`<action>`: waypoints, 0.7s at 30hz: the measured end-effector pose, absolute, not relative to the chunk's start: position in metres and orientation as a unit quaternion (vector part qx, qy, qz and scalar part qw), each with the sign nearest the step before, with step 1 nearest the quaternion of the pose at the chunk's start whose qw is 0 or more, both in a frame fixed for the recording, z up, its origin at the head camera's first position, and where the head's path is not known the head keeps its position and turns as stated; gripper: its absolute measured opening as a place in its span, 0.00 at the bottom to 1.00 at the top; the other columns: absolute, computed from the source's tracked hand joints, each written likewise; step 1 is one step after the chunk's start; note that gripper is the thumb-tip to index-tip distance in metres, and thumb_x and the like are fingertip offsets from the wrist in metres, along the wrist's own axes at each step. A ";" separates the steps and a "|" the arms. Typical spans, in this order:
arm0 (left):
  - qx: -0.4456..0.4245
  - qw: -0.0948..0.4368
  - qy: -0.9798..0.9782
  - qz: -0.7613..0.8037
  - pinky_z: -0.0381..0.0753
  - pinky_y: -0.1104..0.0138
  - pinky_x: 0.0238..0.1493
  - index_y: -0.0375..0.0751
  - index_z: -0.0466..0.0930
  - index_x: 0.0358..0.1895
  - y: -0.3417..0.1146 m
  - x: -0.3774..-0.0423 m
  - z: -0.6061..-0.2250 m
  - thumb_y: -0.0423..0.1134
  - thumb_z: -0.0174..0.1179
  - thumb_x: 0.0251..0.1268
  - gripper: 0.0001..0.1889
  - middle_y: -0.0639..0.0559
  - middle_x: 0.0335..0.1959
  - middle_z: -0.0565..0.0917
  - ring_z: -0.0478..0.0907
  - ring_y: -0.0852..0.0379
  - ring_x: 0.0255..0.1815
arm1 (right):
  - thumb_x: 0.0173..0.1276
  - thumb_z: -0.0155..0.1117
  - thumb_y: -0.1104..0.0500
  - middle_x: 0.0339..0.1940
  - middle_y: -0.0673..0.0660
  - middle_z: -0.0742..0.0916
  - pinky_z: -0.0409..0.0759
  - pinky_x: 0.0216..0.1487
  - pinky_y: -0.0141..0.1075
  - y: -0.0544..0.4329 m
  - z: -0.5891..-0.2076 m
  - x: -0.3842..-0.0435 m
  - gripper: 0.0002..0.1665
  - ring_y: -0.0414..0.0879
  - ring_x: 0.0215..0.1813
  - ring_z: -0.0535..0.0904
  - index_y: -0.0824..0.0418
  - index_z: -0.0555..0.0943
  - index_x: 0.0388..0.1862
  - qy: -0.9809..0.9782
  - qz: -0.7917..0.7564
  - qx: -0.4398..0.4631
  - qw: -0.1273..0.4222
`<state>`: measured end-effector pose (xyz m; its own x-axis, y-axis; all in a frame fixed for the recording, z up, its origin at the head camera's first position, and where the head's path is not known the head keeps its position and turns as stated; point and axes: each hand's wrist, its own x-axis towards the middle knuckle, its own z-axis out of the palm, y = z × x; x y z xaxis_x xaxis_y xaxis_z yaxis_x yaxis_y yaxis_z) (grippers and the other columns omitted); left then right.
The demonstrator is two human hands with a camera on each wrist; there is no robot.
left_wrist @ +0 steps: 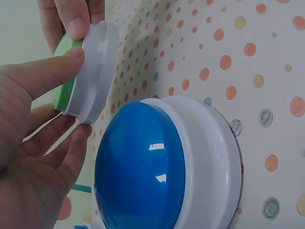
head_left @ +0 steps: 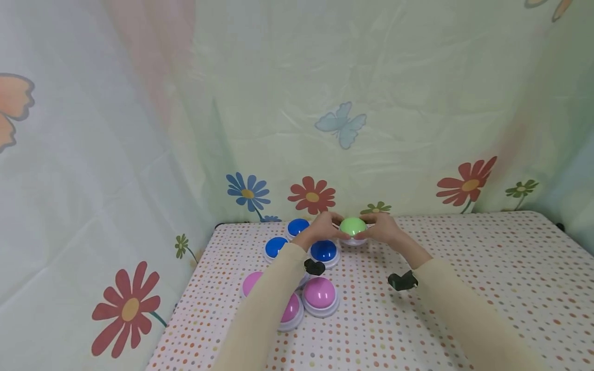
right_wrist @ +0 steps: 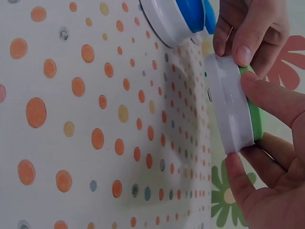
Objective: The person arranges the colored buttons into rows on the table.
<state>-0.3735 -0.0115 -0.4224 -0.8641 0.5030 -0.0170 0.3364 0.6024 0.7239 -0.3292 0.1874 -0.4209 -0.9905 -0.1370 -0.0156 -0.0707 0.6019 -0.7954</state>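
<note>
Both hands hold a green dome push button (head_left: 352,226) with a white base, near the far edge of the table. My left hand (head_left: 323,226) grips its left side, thumb at the green rim and fingers around the white base. From the other side my right hand (head_left: 385,228) grips it the same way. The right wrist view shows the white base (right_wrist: 228,105) side-on, thumbs of both hands close together on the near side. A blue push button (head_left: 323,251) sits on the table just below the left hand; it looms large in the left wrist view (left_wrist: 140,167).
More blue buttons (head_left: 298,226) stand to the left, partly behind the left arm. Several pink buttons (head_left: 319,292) sit nearer, some covered by the left sleeve. The dotted tablecloth (head_left: 487,268) extends right. A flowered curtain (head_left: 394,154) hangs behind the table.
</note>
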 end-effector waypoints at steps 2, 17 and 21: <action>0.232 0.116 0.890 0.376 0.78 0.70 0.44 0.39 0.78 0.59 -0.010 -0.375 -0.425 0.42 0.73 0.55 0.28 0.53 0.47 0.81 0.76 0.58 0.46 | 0.57 0.75 0.55 0.66 0.72 0.73 0.70 0.61 0.57 0.188 -0.425 -0.332 0.44 0.67 0.66 0.66 0.71 0.69 0.67 0.897 -0.437 -0.054 0.040; 0.221 0.134 0.902 0.345 0.77 0.66 0.50 0.41 0.77 0.60 -0.009 -0.379 -0.432 0.46 0.72 0.56 0.29 0.51 0.49 0.81 0.75 0.56 0.49 | 0.56 0.76 0.53 0.67 0.72 0.71 0.69 0.62 0.56 0.189 -0.445 -0.342 0.46 0.67 0.67 0.65 0.72 0.68 0.67 0.886 -0.458 -0.031 0.066; 0.223 0.138 0.902 0.342 0.77 0.64 0.52 0.39 0.76 0.62 -0.009 -0.377 -0.432 0.46 0.71 0.58 0.29 0.49 0.51 0.80 0.75 0.55 0.50 | 0.56 0.76 0.54 0.67 0.72 0.71 0.67 0.63 0.56 0.190 -0.449 -0.344 0.46 0.66 0.68 0.65 0.72 0.68 0.68 0.886 -0.459 -0.030 0.065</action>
